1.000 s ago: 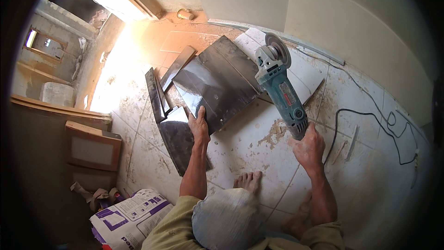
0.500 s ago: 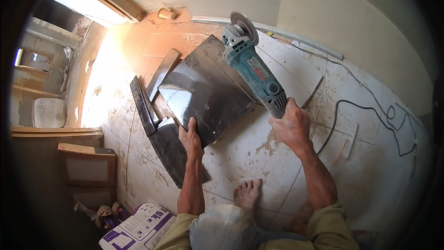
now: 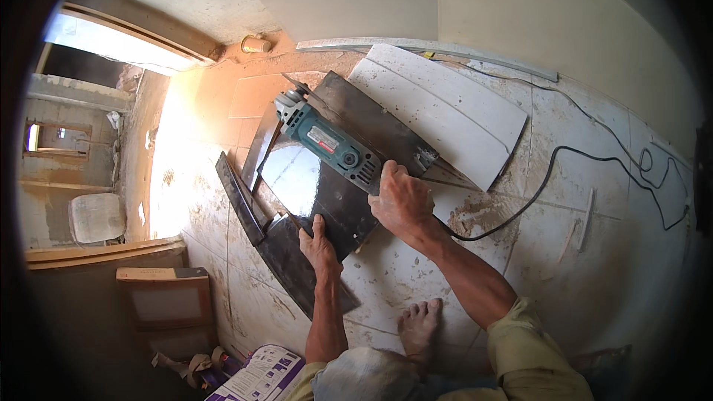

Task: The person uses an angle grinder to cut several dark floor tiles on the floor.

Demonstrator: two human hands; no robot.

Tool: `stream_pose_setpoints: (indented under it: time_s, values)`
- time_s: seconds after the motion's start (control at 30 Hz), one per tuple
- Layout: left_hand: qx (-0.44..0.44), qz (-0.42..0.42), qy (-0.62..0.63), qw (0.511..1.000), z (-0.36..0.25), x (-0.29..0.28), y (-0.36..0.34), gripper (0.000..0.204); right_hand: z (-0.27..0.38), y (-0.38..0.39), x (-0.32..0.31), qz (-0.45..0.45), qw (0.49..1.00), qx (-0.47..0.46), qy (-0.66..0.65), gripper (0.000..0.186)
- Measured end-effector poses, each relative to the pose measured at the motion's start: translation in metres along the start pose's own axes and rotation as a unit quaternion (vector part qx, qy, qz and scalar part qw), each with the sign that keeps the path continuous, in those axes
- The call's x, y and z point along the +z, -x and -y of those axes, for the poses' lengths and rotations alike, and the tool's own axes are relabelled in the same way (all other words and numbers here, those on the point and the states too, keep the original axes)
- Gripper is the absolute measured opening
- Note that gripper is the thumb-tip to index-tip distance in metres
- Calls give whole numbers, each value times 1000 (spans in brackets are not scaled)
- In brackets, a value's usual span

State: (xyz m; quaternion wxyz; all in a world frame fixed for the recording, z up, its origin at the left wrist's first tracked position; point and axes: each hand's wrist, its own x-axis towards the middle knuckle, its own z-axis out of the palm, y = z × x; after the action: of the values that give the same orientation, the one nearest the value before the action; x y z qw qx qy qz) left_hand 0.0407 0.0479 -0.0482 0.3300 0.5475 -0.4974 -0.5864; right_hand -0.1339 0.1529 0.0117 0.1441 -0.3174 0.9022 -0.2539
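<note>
On the floor point(image 3: 386, 271), separate strips point(image 3: 239, 197) lie by the tile point(image 3: 333, 199) our left grip point(image 3: 320, 255) touches, closure unclear; our right grip point(image 3: 403, 204) wraps the grinder point(image 3: 327, 142); we can't judge what remains.

Dark tile point(image 3: 338, 206) glossy, smooth; grinder housing point(image 3: 330, 145) matt plastic, gear head point(image 3: 290, 109) dull metal; sleeve point(image 3: 531, 345) matt cloth

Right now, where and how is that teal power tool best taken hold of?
Likely by the rear end of the grinder, from the person's right: that end faces this side, the right hand wraps it, and the metal head sits at the opposite end.
</note>
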Motion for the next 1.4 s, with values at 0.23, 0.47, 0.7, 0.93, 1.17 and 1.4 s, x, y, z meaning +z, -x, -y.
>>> stream_pose_setpoints:
  time_s: [0.23, 0.47, 0.7, 0.93, 1.17, 1.4]
  values:
    - [9, 6, 12, 1000, 12, -8, -11, 29, 20, -23, 16, -43, 998, -34, 41, 35]
    - [-2, -9, 13, 1000, 8, -4, -8, 30, 31, -35, 24, -36, 999, -16, 30, 31]
    - [8, -5, 32, 999, 9, -6, -9, 29, 37, -38, 28, -23, 999, 1, 30, 31]
    - [-3, -4, 33, 999, 10, -5, -8, 32, 37, -42, 32, -12, 999, 4, 35, 35]
    - [24, -4, 13, 1000, 15, -7, -12, 32, 38, -43, 30, 11, 1000, 7, 19, 37]
    - [-3, -8, 27, 1000, 6, -4, -6, 31, 38, -45, 31, 17, 1000, 13, 19, 36]
